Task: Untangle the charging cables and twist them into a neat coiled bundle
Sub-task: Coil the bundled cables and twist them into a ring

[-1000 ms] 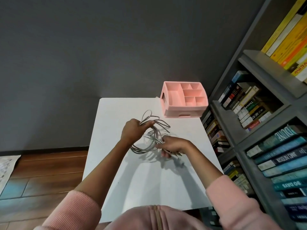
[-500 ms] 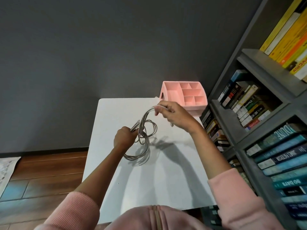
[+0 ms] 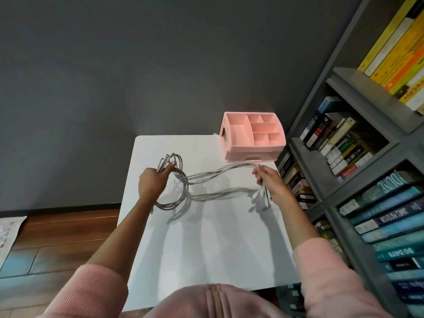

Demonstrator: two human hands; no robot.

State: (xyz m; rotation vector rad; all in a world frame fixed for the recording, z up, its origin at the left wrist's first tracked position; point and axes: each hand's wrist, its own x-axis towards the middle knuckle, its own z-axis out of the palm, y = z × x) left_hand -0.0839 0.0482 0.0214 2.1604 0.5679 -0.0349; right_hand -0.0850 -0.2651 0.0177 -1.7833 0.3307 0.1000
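Several grey charging cables (image 3: pixel 213 174) stretch above the white table (image 3: pixel 206 237) between my two hands. My left hand (image 3: pixel 152 182) grips their looped part at the table's left side; loops stick up past my fingers and one large loop (image 3: pixel 174 200) hangs down below the hand. My right hand (image 3: pixel 269 181) holds the free ends near the table's right edge, and the white plugs (image 3: pixel 262 195) dangle from under my palm. The strands sag slightly in the middle and cast a shadow on the table.
A pink compartment organiser (image 3: pixel 252 136) with a drawer stands at the table's far right corner, just beyond the cables. A grey bookshelf (image 3: pixel 358 157) full of books runs along the right. A dark wall lies behind, wooden floor (image 3: pixel 59 230) to the left.
My right hand has pulled the cable ends from near the organiser's front out to the right and lower, drawing the strands out of the coil. My left hand still holds the loops.
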